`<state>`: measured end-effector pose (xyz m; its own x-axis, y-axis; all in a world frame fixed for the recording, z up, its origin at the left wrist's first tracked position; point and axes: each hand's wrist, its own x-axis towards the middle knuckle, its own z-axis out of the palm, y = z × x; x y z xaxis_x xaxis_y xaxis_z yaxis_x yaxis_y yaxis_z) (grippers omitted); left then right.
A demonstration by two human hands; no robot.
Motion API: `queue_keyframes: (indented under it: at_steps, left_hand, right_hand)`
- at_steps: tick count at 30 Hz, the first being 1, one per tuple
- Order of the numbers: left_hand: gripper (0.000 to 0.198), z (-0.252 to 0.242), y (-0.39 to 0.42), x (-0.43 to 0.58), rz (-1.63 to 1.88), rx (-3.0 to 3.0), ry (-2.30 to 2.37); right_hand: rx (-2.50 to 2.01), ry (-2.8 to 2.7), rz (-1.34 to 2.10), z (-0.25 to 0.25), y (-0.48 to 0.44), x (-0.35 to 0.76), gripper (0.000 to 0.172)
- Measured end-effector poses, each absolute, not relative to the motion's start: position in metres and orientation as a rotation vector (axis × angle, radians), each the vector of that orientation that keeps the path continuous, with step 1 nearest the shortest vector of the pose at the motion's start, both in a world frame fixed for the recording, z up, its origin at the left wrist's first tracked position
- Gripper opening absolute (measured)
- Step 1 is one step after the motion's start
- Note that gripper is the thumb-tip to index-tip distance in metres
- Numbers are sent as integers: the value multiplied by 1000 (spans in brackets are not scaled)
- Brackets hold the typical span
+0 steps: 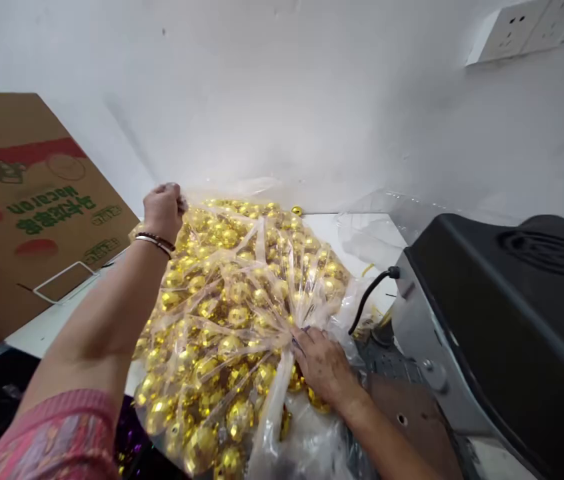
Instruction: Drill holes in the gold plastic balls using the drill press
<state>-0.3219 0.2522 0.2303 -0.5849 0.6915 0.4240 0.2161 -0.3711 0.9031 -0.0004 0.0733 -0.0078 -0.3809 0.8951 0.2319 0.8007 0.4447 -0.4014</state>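
A large clear plastic bag full of shiny gold faceted balls lies across the white table. My left hand is closed in a fist on the bag's far left corner, with the film pulled out from it. Near the bag's right side, my right hand grips the gathered plastic, and folds fan out from that point over the balls. Some of my right fingertips are hidden in the film. One loose gold ball sits behind the bag against the wall.
On the left a brown cardboard box leans above a white wire handle. A black-covered machine with a black cable stands close on the right. More clear film lies on the white tabletop. Sockets are on the wall.
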Motion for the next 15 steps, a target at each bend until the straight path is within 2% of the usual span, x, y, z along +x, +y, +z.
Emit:
queue_keyframes:
  at_steps: [2,4,6,8,10,15]
  left_hand:
    - [23,249,224,-307,1963,1384,1400]
    - [18,248,188,-289,1876,1602,1275]
    - [20,227,149,-270,1765,1798,1205]
    - [24,193,112,-253,1450,2022,1288]
    - [22,156,84,-241,1289,2081,1378]
    - [18,98,58,-227,1513,1913,1507]
  right_hand:
    - [-1414,-2207,307,-11,81,-7,37]
    - [-1391,-2116,311,-17,91,-14,38]
    - [-1353,-2016,318,-22,101,-20,41]
    - [-1306,-1906,326,-26,109,-24,45]
    - [-1254,-1807,336,-26,113,-26,49]
    - [-1138,-1705,360,1,110,-24,57]
